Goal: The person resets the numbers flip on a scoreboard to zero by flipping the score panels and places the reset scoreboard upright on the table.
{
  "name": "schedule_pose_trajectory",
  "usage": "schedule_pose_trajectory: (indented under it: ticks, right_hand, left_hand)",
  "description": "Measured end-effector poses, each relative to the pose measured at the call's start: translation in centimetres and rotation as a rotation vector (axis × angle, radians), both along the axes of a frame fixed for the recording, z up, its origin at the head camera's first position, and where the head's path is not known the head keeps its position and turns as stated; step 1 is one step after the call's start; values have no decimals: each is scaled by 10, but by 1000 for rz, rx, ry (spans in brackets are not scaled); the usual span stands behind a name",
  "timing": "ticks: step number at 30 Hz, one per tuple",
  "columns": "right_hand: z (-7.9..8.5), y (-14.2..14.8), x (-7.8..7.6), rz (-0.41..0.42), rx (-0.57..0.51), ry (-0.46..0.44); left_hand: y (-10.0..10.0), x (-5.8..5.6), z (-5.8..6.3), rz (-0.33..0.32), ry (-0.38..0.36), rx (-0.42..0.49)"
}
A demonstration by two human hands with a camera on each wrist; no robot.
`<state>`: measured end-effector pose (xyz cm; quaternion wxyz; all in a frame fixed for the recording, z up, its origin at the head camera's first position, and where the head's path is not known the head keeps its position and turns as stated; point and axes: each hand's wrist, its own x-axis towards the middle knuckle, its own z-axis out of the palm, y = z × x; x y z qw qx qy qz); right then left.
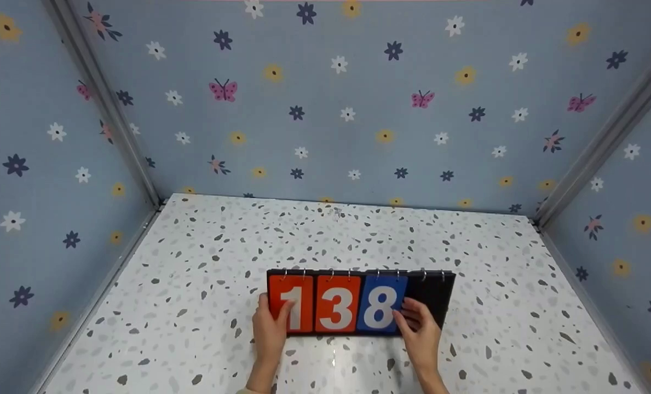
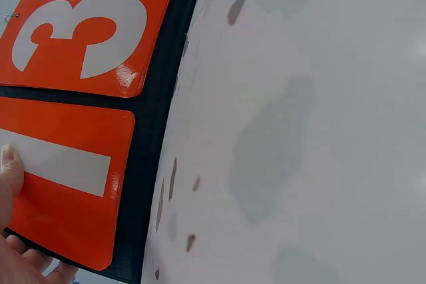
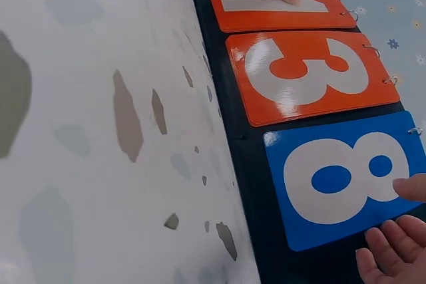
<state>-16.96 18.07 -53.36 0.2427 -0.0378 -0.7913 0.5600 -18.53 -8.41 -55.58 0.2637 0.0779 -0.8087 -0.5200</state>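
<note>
Scoreboard [image 1: 426, 293], three cards [image 1: 337, 303] (two red, one blue [image 1: 381, 303]), left grip [image 1: 270, 332] pinching it, right grip [image 1: 422, 332] parted, touching the blue

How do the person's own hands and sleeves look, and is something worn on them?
The left hand and right hand both look bare, with no gloves or rings visible. At the left wrist, a small edge of a beige sleeve shows; no sleeve shows on the right. I notice no markings.
</note>
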Motion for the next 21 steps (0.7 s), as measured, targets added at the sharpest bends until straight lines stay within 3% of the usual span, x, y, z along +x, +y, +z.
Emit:
schedule_pose_trajectory:
  ticks: [8,21]
  right_hand:
    - [0,2,-7,8,-124,-102]
    - [12,8,-7,-23,-33,-174]
  left_hand:
    - [0,0,-2,13,44,-39]
    - [0,-1,-1,5,22,-26]
